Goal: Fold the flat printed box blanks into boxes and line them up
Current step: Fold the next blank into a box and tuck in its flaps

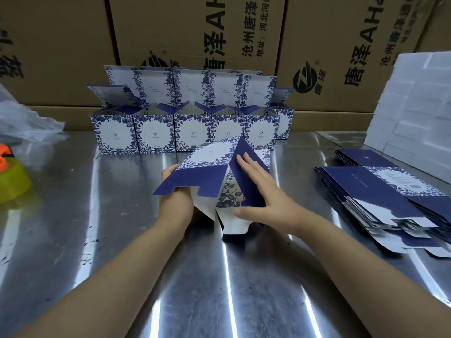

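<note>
A half-folded blue-and-white floral box (210,157) lies tilted on the steel table, its bottom flaps facing me. My left hand (174,203) grips its left side from underneath, fingers curled round the edge. My right hand (256,191) lies flat with straight fingers pressing a dark blue flap (244,176) inward. Behind, several folded boxes (156,132) stand in a row with lids up, a second row behind them. A stack of flat blanks (380,201) lies at the right.
The shiny steel table (122,215) spans the view. Big brown cartons (195,32) wall off the back. White foam blocks (415,106) are stacked at the far right. A crumpled clear plastic bag (22,120) and a yellow-green and orange object (12,176) sit at the left.
</note>
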